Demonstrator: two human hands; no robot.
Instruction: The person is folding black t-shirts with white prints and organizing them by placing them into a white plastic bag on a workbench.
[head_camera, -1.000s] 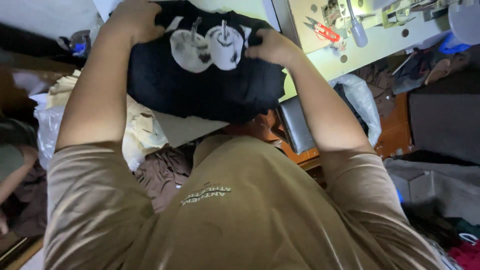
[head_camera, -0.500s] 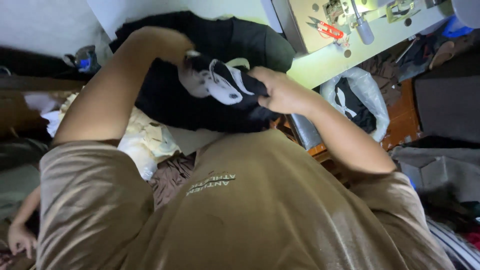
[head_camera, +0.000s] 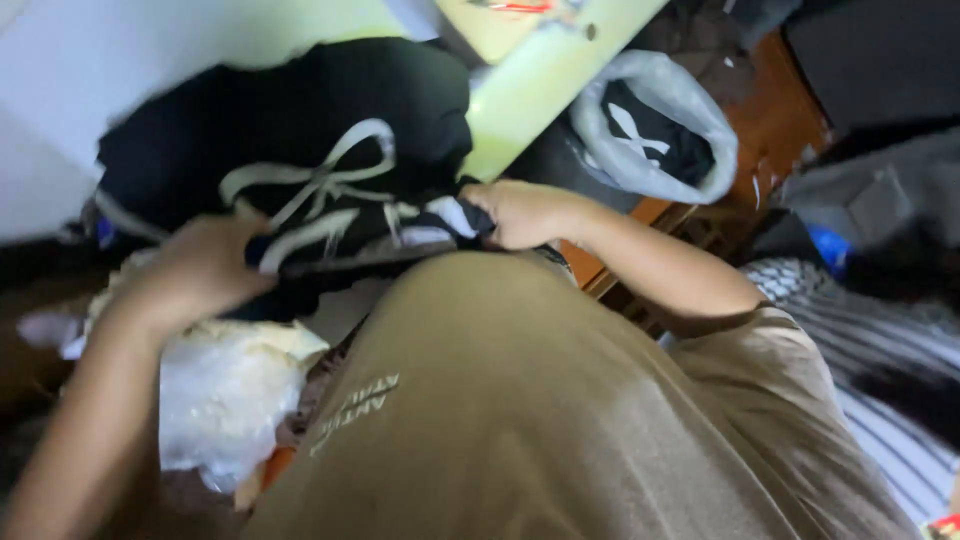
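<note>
Head view: both hands' fingers clenched on black garment (head_camera: 300, 130), grey plastic package (head_camera: 655, 125) well right.

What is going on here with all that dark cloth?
A person in a tan shirt holds a black garment with pale stripes against the edge of a light green table. The left hand grips its lower left part, and the right hand pinches its right end. A grey plastic bag with dark cloth inside sits beside the table, and pale bags lie lower left.
</note>
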